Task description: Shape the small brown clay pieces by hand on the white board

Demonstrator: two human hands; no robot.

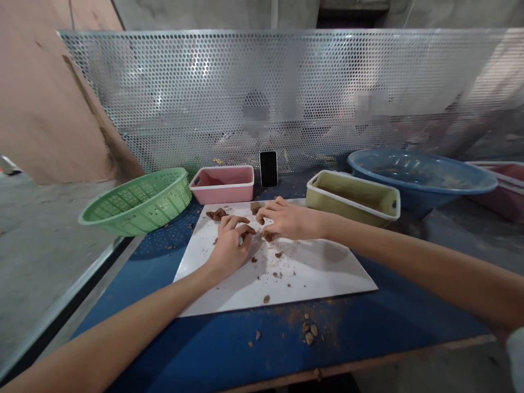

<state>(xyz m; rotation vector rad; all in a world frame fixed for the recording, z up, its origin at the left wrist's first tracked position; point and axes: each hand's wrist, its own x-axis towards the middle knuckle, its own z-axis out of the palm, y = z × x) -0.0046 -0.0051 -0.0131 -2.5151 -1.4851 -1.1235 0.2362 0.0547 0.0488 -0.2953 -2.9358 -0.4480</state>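
My left hand [232, 246] is low over a white board [229, 292], its fingers bent and the thumb close to the index finger in a pinch. Whatever may lie between those fingertips is hidden. Facing it, my right hand [289, 221] hovers with curved fingers spread apart. Just under its thumb is a small brown lump [268, 237]; whether they touch I cannot tell. A squarish brown block [255, 207] sits beyond the fingertips. Behind my left hand lies a dark brown clump [216, 214]. Crumbs and small bits [278, 255] are scattered over the board.
Around the blue table [196, 349] stand a green basket [139, 199], a pink bin [223, 192], a phone [269, 169], an olive bin [347, 204] and a blue basin [421, 169]. Small stone-like pieces [310, 333] lie near the front edge. A perforated metal panel [204, 82] rises behind.
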